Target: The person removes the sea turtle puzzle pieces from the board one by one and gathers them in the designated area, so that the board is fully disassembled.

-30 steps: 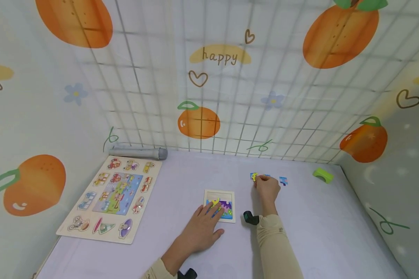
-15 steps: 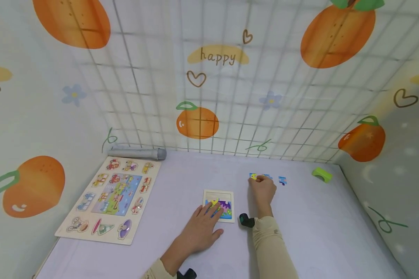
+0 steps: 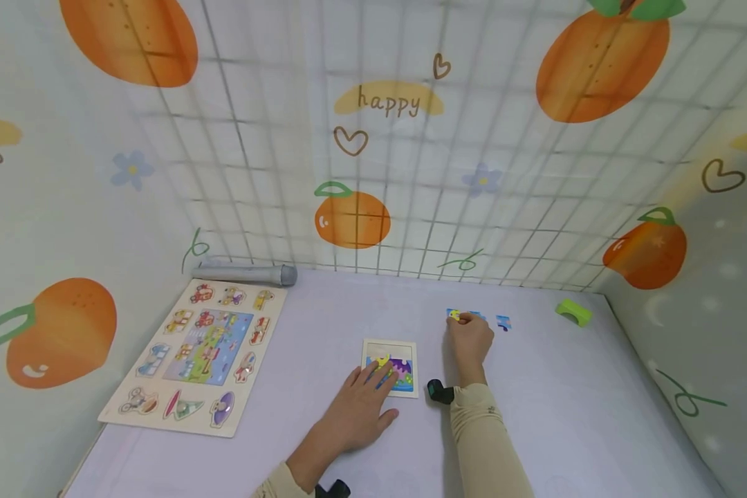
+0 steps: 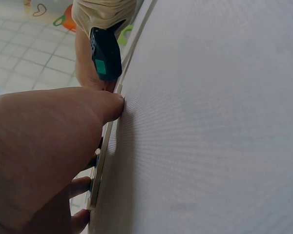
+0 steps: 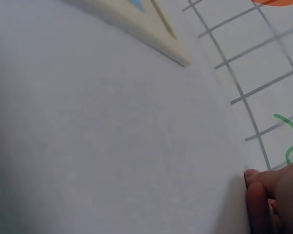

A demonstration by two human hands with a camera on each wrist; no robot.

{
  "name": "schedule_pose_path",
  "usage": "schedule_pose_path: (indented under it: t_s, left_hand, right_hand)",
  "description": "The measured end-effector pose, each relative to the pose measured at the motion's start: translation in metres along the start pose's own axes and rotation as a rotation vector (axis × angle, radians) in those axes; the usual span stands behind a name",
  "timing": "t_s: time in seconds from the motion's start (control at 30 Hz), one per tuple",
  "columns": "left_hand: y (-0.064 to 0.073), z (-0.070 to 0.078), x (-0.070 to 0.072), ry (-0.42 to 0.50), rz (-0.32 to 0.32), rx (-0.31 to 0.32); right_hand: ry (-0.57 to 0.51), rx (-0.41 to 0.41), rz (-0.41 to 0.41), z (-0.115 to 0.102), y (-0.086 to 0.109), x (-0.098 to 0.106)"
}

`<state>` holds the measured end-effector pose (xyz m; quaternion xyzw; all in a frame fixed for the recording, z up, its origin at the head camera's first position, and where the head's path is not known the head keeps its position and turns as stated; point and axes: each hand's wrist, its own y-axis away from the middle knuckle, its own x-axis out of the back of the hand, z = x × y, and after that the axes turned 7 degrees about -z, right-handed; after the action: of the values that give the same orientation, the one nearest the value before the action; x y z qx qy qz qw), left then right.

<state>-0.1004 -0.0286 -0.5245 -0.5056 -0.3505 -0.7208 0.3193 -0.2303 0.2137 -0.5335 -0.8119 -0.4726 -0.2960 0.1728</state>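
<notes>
My left hand point(image 3: 357, 411) lies with straight, spread fingers over the lower left of a small framed jigsaw puzzle point(image 3: 390, 342), which holds purple, yellow and blue pieces below a bare upper strip. In the left wrist view the thumb point(image 4: 112, 106) rests at the frame's edge point(image 4: 101, 168). To the right and farther back, my right hand point(image 3: 471, 342) pinches a blue and yellow puzzle piece point(image 3: 453, 313) near the table surface, its fingers hiding part of it. The right wrist view shows thumb and finger point(image 5: 259, 195) together, with the piece out of sight.
Beside the right hand lie another blue piece point(image 3: 503, 322) and one partly hidden by the knuckles. A green arched block point(image 3: 574, 312) stands at the back right. At left are a large wooden picture board point(image 3: 118, 413) and a grey tube point(image 3: 243, 272) along the patterned curtain.
My right hand has moved slightly left, then a touch back right, the piece turning a little at its fingertips. My left hand stays on the puzzle frame.
</notes>
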Motion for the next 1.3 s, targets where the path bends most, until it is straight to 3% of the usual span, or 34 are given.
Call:
schedule_pose_path:
  t_s: [0.3, 0.7, 1.13, 1.3]
  left_hand:
    - [0.0, -0.001, -0.002, 0.004, 0.007, -0.003]
    - [-0.001, -0.001, -0.002, 0.021, 0.008, 0.001]
    - [-0.002, 0.0, -0.003, 0.03, 0.006, 0.0]
    - [-0.003, 0.0, -0.003, 0.039, 0.006, 0.003]
  right_hand:
    - [-0.023, 0.028, 0.016, 0.004, 0.002, 0.001]
    - [-0.074, 0.001, 0.012, 0.012, 0.01, 0.001]
    - [-0.093, -0.055, -0.06, 0.018, 0.032, 0.008]
    - [-0.086, -0.035, -0.082, 0.021, 0.041, 0.011]
